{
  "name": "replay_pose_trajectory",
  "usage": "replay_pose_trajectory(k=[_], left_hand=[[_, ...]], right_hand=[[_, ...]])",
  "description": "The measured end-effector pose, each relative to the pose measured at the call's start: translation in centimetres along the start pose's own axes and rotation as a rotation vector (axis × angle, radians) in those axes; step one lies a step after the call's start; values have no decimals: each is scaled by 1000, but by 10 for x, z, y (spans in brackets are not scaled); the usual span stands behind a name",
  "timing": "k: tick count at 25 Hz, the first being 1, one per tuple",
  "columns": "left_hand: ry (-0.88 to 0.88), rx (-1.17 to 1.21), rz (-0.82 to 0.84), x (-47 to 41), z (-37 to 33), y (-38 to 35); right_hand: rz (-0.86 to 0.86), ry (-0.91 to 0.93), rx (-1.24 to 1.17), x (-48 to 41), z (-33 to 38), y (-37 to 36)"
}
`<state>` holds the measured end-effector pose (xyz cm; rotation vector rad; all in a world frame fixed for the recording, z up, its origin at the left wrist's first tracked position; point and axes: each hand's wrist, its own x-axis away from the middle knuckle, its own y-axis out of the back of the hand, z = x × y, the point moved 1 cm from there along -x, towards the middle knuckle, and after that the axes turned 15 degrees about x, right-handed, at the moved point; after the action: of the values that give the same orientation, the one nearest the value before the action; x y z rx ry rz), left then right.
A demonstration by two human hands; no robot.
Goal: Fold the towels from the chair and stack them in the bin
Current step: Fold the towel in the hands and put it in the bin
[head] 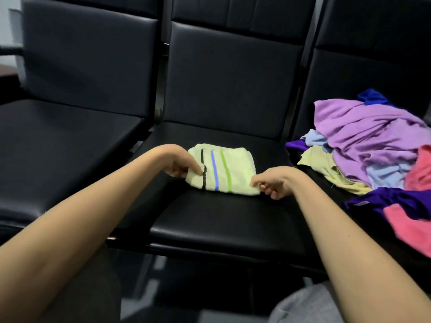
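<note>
A folded pale green towel (227, 167) with black, blue and green stripes lies on the middle black chair seat (221, 224). My left hand (179, 166) pinches its near left corner by the black stripe. My right hand (272, 183) pinches its near right corner. A heap of unfolded towels (368, 145), purple, light blue, yellow, pink and dark violet, covers the right chair seat. No bin shows in this view.
Three black padded chairs stand side by side; the left seat (58, 145) carries nothing. A pink towel (410, 227) hangs over the right seat's front edge. Grey cloth (310, 306) shows at the bottom right, below my right arm.
</note>
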<state>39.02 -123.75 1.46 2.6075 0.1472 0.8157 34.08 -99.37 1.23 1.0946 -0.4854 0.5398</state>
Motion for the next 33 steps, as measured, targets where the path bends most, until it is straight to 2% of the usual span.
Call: replay_pose_trajectory(k=[2,3,7,9,11,13,15,17,21,23,26,29,33], left_hand=[[55,-19,115,9,-3,8],[58,-22,120,9,-4,12],[32,80,-15,-1,-5,18],[-38,173,-147,-10,-3,12],[-106,291,-231,-16,-3,3],[-236,341,-259,-21,-7,-2],[-441,361,-288,-19,-13,-5],[-526,381,-282,-18,-13,-7],[-308,34,-327,-21,-6,-18],[-277,12,-317,-19,-10,-23],[-269,109,-262,-13,-16,-29],[-193,314,-190,-11,-16,-34],[-184,617,-17,0,-21,-47]], right_hand=[[113,39,79,6,-8,7],[102,79,63,5,-8,10],[-218,190,-101,-12,9,5],[-354,176,-183,-25,16,1],[-403,183,-273,-35,21,-3],[-490,273,-373,-40,25,-6],[-631,341,-468,-40,29,-5],[-711,290,-501,-42,26,-2],[-540,131,-332,-51,18,-5],[-511,79,-300,-47,21,-4],[-395,15,-243,-39,28,0],[-262,29,-415,-32,23,-6],[-383,111,-582,-24,8,-16]])
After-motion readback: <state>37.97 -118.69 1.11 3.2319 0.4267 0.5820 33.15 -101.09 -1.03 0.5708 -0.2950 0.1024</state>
